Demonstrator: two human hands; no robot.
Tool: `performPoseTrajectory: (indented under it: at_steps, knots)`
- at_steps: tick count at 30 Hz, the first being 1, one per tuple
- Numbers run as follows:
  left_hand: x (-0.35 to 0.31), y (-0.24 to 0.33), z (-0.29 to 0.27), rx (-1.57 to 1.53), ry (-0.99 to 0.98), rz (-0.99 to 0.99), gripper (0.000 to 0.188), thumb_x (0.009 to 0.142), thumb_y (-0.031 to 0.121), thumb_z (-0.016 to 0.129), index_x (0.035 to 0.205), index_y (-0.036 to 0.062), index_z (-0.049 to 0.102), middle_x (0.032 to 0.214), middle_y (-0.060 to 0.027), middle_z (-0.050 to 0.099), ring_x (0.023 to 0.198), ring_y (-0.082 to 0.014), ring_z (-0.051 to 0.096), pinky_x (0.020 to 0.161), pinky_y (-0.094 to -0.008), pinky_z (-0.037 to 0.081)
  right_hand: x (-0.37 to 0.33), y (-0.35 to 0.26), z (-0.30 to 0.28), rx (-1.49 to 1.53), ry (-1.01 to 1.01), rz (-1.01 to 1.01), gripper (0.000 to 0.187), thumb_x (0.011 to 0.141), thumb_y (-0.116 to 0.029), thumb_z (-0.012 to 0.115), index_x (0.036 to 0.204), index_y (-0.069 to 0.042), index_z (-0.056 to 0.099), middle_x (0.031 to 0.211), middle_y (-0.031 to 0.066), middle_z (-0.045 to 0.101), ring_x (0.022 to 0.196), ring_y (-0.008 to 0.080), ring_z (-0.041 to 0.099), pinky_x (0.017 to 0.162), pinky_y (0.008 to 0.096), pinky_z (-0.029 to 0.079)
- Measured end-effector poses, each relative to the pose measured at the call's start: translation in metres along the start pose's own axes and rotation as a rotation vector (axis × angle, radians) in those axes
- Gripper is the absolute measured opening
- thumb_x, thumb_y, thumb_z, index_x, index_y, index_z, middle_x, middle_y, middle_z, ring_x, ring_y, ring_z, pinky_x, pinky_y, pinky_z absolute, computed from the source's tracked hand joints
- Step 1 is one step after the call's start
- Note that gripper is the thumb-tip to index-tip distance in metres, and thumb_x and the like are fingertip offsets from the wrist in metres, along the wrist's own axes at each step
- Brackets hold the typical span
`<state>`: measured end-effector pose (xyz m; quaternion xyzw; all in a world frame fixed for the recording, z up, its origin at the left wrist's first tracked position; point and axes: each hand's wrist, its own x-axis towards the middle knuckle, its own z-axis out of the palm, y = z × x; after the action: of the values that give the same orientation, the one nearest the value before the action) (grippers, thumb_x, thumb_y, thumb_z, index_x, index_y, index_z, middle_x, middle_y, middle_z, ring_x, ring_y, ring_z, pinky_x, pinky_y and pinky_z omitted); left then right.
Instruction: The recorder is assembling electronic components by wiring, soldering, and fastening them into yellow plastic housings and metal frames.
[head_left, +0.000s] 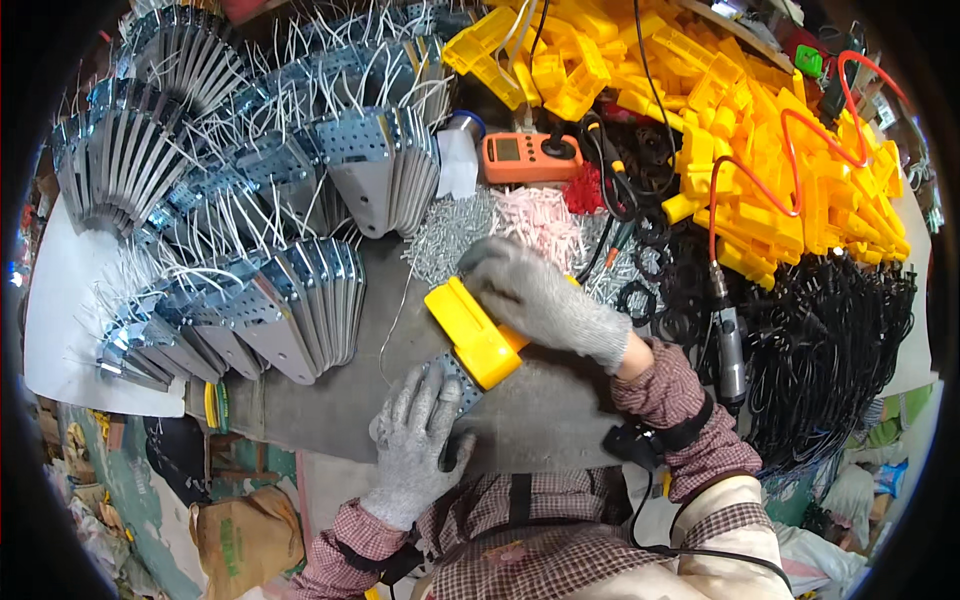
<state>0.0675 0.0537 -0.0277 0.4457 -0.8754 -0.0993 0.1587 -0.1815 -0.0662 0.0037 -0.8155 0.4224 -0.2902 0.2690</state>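
Observation:
My left hand [412,432], in a grey knit glove, lies with its fingers stretched out on the edge of a blue-grey perforated metal plate [464,388], the thumb held apart. A yellow plastic housing [478,335] sits tilted over that plate and covers its upper part. Also gloved, my right hand [540,300] is curled over the upper right side of the housing, fingers bent and closed; its fingertips are partly hidden. Just beyond those fingers is a heap of silver screws [450,235], with pale pink small parts [540,222] beside it.
Rows of metal plates with white wires [270,310] stand at the left. Yellow housings [780,160] are piled at the far right, above black cables [825,350]. An orange meter [530,158] lies at the back. A power screwdriver [728,345] with a red hose is at the right.

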Motion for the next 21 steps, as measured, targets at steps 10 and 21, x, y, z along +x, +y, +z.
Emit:
performPoseTrajectory:
  at_steps: [10, 21]
  knots:
    - [0.105, 0.034, -0.040, -0.080, 0.169, 0.262, 0.045, 0.086, 0.029, 0.072, 0.123, 0.0053, 0.063, 0.112, -0.0138, 0.066, 0.112, -0.0317, 0.061, 0.105, -0.0496, 0.041, 0.087, 0.054, -0.133, -1.365, -0.205, 0.095, 0.024, 0.090, -0.017, 0.063, 0.111, -0.012, 0.072, 0.105, 0.0113, 0.074, 0.103, 0.0309, 0.070, 0.098, 0.0517, 0.046]
    - [0.147, 0.034, 0.000, -0.050, -0.036, 0.218, 0.046, 0.084, 0.037, 0.074, 0.116, 0.0048, 0.063, 0.101, -0.0171, 0.068, 0.098, -0.0353, 0.066, 0.090, -0.0505, 0.049, 0.097, 0.061, -0.168, -0.829, -0.436, 0.353, 0.037, 0.077, -0.023, 0.075, 0.111, -0.006, 0.073, 0.108, 0.0203, 0.074, 0.104, 0.0379, 0.071, 0.086, 0.0459, 0.057]
